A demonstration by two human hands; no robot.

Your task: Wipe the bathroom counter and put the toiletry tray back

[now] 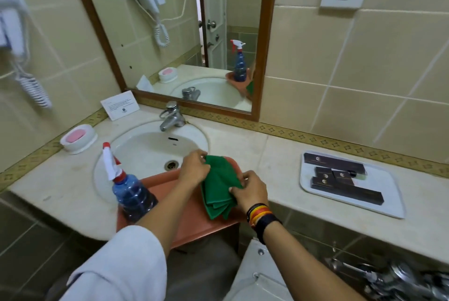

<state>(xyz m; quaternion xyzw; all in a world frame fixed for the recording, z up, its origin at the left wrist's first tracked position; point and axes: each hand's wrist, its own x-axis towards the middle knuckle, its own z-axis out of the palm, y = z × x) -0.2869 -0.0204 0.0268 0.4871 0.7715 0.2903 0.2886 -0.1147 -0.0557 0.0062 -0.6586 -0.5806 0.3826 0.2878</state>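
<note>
**Cloth in hand, wiping not yet begun**

At centre frame: folded green microfibre cloth point(218, 186) pinched from both sides, left hand point(194, 167) closed on its upper edge, right hand point(250, 191) closed on its lower right corner, above an orange plastic carry tray point(194, 223) holding a blue spray bottle point(132, 193). At right of frame: white rectangular toiletry tray point(393, 203) with black boxes, resting on the beige stone counter point(272, 155). Judged step: readying the cloth. Next move likely calls for lifting the toiletry tray aside, then wiping beneath.

Pink soap dish point(78, 138), faucet point(171, 116), card point(120, 104), wall hairdryer point(13, 23).
</note>
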